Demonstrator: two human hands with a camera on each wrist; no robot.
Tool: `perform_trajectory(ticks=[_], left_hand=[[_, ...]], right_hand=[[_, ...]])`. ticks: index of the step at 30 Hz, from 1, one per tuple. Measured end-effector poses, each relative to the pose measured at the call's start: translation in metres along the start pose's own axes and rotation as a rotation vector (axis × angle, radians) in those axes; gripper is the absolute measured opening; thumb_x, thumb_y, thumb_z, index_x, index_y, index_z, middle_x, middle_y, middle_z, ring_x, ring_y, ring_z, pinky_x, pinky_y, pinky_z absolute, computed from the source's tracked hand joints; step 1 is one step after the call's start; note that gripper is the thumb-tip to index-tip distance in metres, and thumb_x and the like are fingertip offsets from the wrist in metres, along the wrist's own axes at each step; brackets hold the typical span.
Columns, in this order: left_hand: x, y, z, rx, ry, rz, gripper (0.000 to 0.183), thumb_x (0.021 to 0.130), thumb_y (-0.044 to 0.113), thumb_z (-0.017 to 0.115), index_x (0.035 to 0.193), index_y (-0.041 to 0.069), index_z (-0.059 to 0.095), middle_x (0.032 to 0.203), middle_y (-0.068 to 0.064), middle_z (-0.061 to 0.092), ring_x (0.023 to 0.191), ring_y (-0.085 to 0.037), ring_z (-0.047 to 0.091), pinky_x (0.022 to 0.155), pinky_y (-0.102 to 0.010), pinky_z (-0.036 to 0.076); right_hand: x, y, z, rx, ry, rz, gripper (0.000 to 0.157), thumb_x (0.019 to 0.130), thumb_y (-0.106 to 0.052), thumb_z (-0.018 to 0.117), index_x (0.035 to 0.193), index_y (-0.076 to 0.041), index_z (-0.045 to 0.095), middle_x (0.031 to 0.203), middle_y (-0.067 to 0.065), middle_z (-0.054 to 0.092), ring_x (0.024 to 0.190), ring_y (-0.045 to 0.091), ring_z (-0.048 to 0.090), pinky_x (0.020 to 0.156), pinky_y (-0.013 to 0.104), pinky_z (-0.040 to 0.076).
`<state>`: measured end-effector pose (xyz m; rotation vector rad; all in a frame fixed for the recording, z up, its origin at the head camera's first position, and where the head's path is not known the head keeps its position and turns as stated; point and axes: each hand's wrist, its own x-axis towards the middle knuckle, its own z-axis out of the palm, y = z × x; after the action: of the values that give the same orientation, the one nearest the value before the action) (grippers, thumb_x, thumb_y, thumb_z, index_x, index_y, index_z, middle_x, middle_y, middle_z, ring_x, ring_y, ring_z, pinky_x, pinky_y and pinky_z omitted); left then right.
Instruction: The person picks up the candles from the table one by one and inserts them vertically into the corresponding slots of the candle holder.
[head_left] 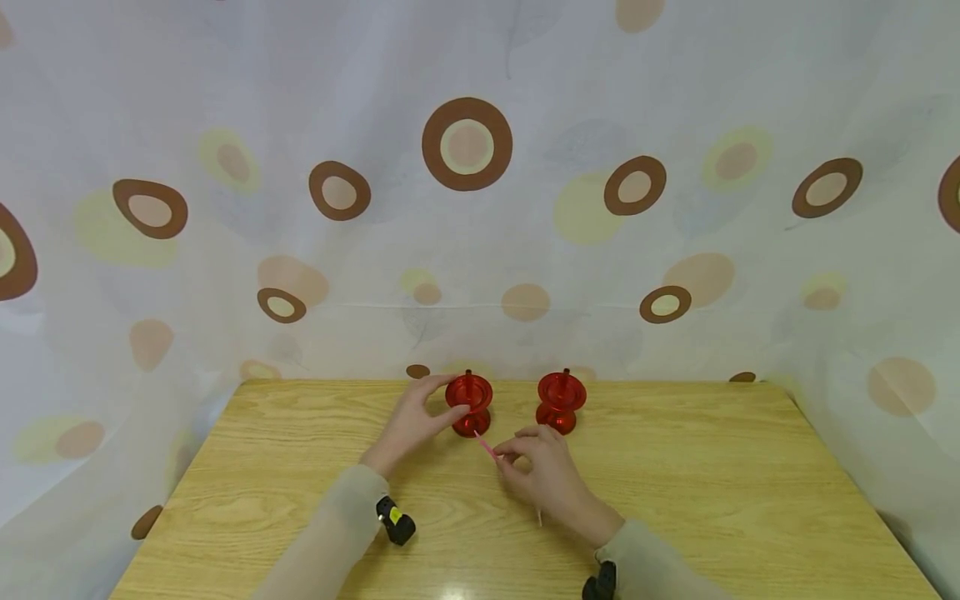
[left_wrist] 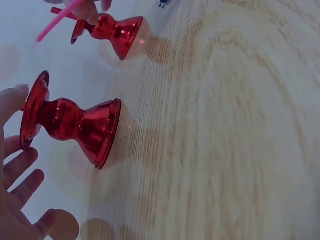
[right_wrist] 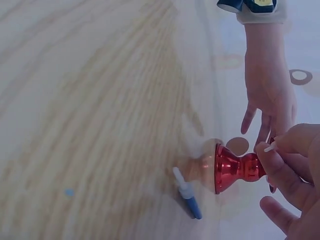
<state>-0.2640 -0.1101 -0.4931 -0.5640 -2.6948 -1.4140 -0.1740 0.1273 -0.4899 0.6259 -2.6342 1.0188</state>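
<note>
Two shiny red candle holders stand upright near the table's back edge. At the left candle holder (head_left: 471, 422), my left hand (head_left: 416, 421) holds the rim, with the thumb and index finger at its dish and the other fingers spread in the left wrist view. My right hand (head_left: 547, 475) pinches a slim pink stick (head_left: 486, 446) between thumb and fingers. The stick tapers to a thin tip and points up-left, in front of the left holder in the head view. Behind my right fingers stands the right candle holder (head_left: 561, 393); each holder has a short central post.
A small white-and-blue pen-like object (right_wrist: 188, 196) lies on the wooden table (head_left: 712, 483), partly hidden under my right hand in the head view. A patterned curtain (head_left: 480, 250) hangs behind the table and along both sides.
</note>
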Motion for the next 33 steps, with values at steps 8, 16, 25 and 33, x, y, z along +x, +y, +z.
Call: perform_trajectory(ticks=[8,16,25,33], left_hand=[[0.006,-0.003,0.007,-0.007,-0.006,0.046,0.064,0.091,0.034,0.083,0.146,0.010,0.060,0.146,-0.008,0.061,0.141,-0.032,0.050,0.118,-0.055,0.037],[0.008,-0.003,0.009,0.000,-0.021,0.050,0.066,0.092,0.037,0.081,0.149,0.014,0.058,0.148,-0.006,0.059,0.142,-0.031,0.049,0.118,-0.055,0.037],[0.009,0.000,0.009,-0.010,-0.016,0.067,0.066,0.092,0.034,0.082,0.148,0.009,0.058,0.148,-0.011,0.059,0.141,-0.034,0.050,0.117,-0.057,0.038],[0.008,0.001,0.009,-0.039,-0.021,0.039,0.066,0.091,0.033,0.082,0.148,0.010,0.059,0.151,-0.011,0.057,0.143,-0.033,0.048,0.119,-0.056,0.036]], right_hand=[[0.010,-0.003,-0.007,0.041,0.018,-0.010,0.008,0.087,-0.004,0.082,0.093,-0.010,0.081,0.085,-0.005,0.077,0.108,0.032,0.063,0.099,0.064,0.044],[0.019,-0.003,-0.012,0.074,0.035,0.015,0.010,0.088,-0.004,0.081,0.094,-0.011,0.081,0.086,-0.005,0.076,0.107,0.030,0.062,0.098,0.060,0.047],[0.028,-0.005,-0.016,0.124,0.041,0.057,0.009,0.090,-0.005,0.080,0.098,-0.008,0.081,0.090,-0.004,0.076,0.111,0.031,0.060,0.096,0.059,0.050],[0.038,-0.009,-0.017,0.132,0.038,0.071,0.009,0.092,-0.009,0.079,0.101,-0.007,0.081,0.095,-0.002,0.076,0.110,0.028,0.060,0.091,0.051,0.052]])
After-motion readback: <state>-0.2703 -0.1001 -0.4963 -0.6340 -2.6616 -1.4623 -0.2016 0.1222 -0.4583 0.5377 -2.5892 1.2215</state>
